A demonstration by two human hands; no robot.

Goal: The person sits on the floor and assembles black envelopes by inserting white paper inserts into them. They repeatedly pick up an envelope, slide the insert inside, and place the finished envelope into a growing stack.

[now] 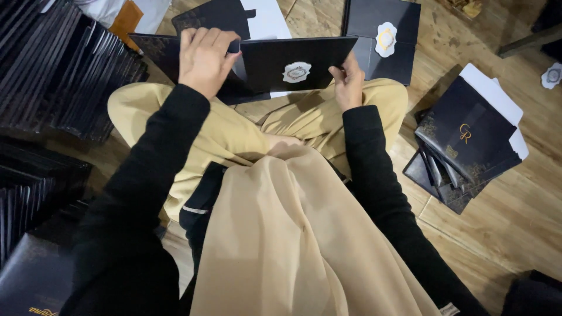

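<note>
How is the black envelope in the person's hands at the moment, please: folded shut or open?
Folded shut: black envelope has its flaps meeting under a white seal.

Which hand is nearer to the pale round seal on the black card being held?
The right hand. It holds the black card at its lower edge, just right of the seal. The left hand grips the card's left part, farther from the seal.

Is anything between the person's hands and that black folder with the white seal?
Nothing visible. The left hand rests on the folder at its left part, and the right hand pinches its lower right edge. Both touch it directly, above the lap.
</note>
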